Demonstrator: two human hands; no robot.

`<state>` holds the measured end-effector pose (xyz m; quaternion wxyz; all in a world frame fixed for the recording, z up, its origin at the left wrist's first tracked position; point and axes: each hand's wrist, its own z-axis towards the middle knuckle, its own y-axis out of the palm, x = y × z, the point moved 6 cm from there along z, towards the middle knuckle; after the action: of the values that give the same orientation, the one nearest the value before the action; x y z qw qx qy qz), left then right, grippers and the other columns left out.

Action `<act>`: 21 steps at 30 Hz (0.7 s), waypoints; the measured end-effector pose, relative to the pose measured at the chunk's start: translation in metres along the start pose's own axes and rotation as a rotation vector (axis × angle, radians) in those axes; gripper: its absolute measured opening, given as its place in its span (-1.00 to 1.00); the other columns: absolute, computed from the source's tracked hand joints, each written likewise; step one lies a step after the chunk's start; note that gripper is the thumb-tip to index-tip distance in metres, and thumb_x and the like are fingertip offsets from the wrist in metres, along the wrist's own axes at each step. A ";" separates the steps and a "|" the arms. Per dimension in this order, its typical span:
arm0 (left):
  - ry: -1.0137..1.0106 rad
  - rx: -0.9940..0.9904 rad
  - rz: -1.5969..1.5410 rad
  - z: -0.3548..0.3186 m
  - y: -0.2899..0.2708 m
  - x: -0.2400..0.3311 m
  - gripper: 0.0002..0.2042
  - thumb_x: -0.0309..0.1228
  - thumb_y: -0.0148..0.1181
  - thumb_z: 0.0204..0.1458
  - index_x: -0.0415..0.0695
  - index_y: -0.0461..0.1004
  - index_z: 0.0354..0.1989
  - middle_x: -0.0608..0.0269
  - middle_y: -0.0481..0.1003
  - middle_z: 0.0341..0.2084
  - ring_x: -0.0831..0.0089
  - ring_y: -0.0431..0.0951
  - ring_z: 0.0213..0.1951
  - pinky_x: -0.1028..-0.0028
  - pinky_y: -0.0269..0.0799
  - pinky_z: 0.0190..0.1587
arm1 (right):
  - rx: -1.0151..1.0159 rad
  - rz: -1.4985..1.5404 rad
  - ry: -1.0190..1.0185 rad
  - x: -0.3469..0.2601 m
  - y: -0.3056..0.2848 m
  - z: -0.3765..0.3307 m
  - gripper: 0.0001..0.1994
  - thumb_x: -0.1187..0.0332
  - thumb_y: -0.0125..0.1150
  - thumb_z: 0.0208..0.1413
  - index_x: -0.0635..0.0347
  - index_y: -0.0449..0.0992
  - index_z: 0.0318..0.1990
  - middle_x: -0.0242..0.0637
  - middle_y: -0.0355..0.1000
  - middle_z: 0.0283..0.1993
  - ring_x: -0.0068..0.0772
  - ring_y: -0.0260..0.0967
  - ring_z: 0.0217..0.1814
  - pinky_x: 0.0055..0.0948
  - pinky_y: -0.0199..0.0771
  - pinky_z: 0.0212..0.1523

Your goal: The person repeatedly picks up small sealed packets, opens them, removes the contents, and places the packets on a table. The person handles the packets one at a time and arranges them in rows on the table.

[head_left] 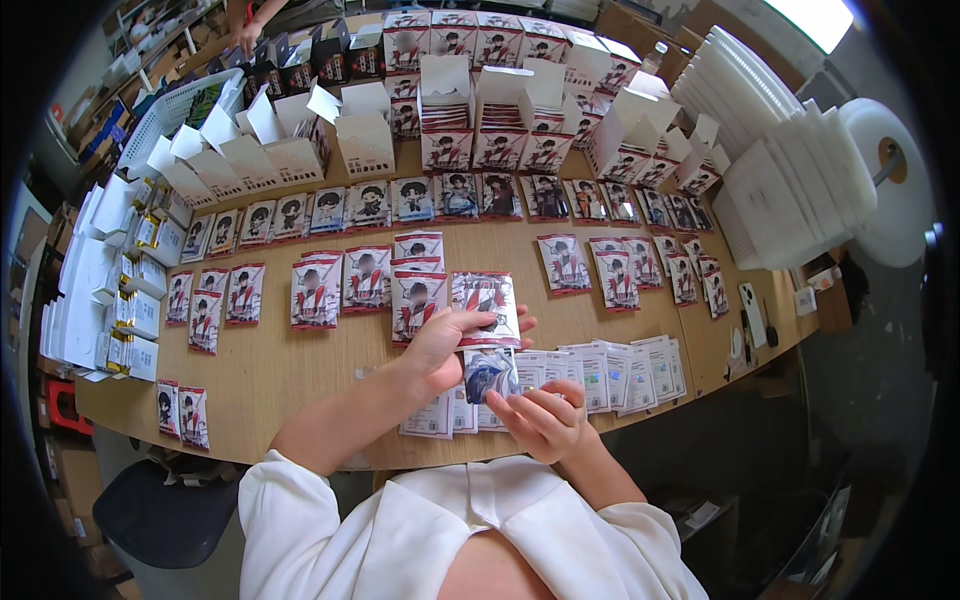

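My left hand point(438, 346) is closed round a white and red illustrated packet point(484, 298), its thumb lying across the front. From the packet's lower end sticks an illustrated card point(488, 374) with a grey-blue figure. My right hand point(546, 420) pinches that card's lower right corner with its fingertips. Beneath both hands, several white cards with red borders point(600, 378) lie overlapped along the table's near edge. Just beyond my left hand rests a small group of red and white packets point(418, 300). How far the card reaches inside the packet is hidden.
Rows of packets point(370, 205) cross the wooden table point(330, 385). Open white boxes point(365, 135) stand behind them, more boxes point(110, 235) at left. Stacked white plastic bins point(790, 180) rise at right, near a phone point(752, 315). Another person's hand point(246, 38) shows far back left.
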<state>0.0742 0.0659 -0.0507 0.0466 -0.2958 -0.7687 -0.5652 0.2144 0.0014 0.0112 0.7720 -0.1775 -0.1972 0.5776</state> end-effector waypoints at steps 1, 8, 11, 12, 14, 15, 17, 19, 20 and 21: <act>0.013 -0.008 0.007 0.000 0.001 0.000 -0.62 -0.60 -0.07 0.16 -0.44 0.21 0.17 -0.14 0.41 0.07 0.03 0.44 0.13 0.08 0.44 0.15 | -0.004 0.006 0.000 0.001 0.000 0.000 -0.72 0.52 0.40 -0.19 0.16 0.66 -0.22 -0.48 0.44 -0.13 -0.60 0.39 -0.26 -0.50 0.28 -0.25; 0.071 -0.008 0.034 -0.003 0.009 0.004 -0.62 -0.61 -0.08 0.16 -0.39 0.23 0.17 -0.16 0.42 0.06 0.01 0.46 0.11 0.03 0.48 0.10 | 0.041 0.058 0.024 0.008 -0.006 0.002 -0.76 0.47 0.51 -0.23 0.04 0.65 -0.32 -0.43 0.45 -0.14 -0.55 0.37 -0.28 -0.49 0.27 -0.31; 0.155 -0.066 0.067 -0.009 0.022 0.014 -0.62 -0.61 -0.08 0.16 -0.37 0.24 0.17 -0.17 0.42 0.06 -0.01 0.46 0.10 0.01 0.50 0.07 | 0.047 0.053 0.048 0.012 -0.013 0.002 -0.76 0.44 0.54 -0.23 -0.01 0.64 -0.34 -0.42 0.46 -0.16 -0.52 0.35 -0.29 -0.48 0.27 -0.32; 0.171 -0.082 0.069 -0.012 0.027 0.016 -0.62 -0.61 -0.08 0.15 -0.37 0.24 0.17 -0.17 0.42 0.06 -0.01 0.46 0.10 0.00 0.50 0.07 | 0.047 0.053 0.051 0.014 -0.014 0.002 -0.76 0.44 0.55 -0.23 0.00 0.64 -0.34 -0.41 0.46 -0.16 -0.51 0.35 -0.29 -0.47 0.27 -0.32; 0.192 -0.102 0.072 -0.016 0.030 0.019 -0.61 -0.61 -0.08 0.14 -0.37 0.23 0.18 -0.17 0.42 0.06 0.00 0.47 0.09 -0.01 0.51 0.06 | 0.054 0.056 0.054 0.015 -0.014 0.000 -0.76 0.46 0.56 -0.24 0.05 0.62 -0.36 -0.41 0.46 -0.16 -0.51 0.36 -0.29 -0.46 0.27 -0.32; 0.196 -0.109 0.074 -0.016 0.031 0.019 -0.61 -0.61 -0.08 0.14 -0.37 0.23 0.18 -0.17 0.42 0.05 0.00 0.47 0.09 -0.02 0.51 0.05 | 0.059 0.058 0.052 0.016 -0.013 -0.001 -0.76 0.47 0.56 -0.24 0.06 0.61 -0.37 -0.41 0.46 -0.17 -0.51 0.36 -0.30 -0.46 0.27 -0.33; 0.201 -0.107 0.082 -0.017 0.032 0.019 -0.60 -0.61 -0.08 0.14 -0.36 0.22 0.18 -0.16 0.42 0.05 0.01 0.48 0.08 0.01 0.52 0.05 | 0.070 0.063 0.050 0.017 -0.013 -0.004 -0.76 0.48 0.56 -0.24 0.08 0.58 -0.39 -0.41 0.47 -0.17 -0.51 0.37 -0.31 -0.46 0.28 -0.34; 0.196 -0.095 0.091 -0.016 0.032 0.019 -0.61 -0.62 -0.09 0.14 -0.34 0.22 0.17 -0.14 0.43 0.04 0.03 0.49 0.07 0.06 0.52 0.07 | 0.066 0.066 0.056 0.017 -0.013 -0.004 -0.76 0.49 0.56 -0.24 0.09 0.57 -0.41 -0.41 0.47 -0.17 -0.51 0.37 -0.31 -0.47 0.27 -0.35; 0.191 -0.091 0.084 -0.016 0.032 0.018 -0.61 -0.60 -0.10 0.15 -0.34 0.22 0.18 -0.13 0.43 0.05 0.04 0.49 0.07 0.05 0.51 0.08 | 0.065 0.068 0.059 0.017 -0.013 -0.004 -0.76 0.49 0.56 -0.24 0.09 0.57 -0.41 -0.41 0.47 -0.17 -0.51 0.37 -0.32 -0.47 0.27 -0.36; 0.189 -0.086 0.085 -0.015 0.031 0.018 -0.61 -0.60 -0.10 0.15 -0.34 0.22 0.18 -0.13 0.43 0.05 0.04 0.49 0.07 0.06 0.51 0.08 | 0.071 0.070 0.061 0.017 -0.012 -0.005 -0.76 0.49 0.56 -0.24 0.09 0.56 -0.42 -0.41 0.48 -0.18 -0.51 0.37 -0.32 -0.47 0.27 -0.36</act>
<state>0.0710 0.0653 -0.0121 0.1303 -0.2753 -0.7227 -0.6204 0.2313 0.0141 0.0146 0.7627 -0.1742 -0.1469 0.6053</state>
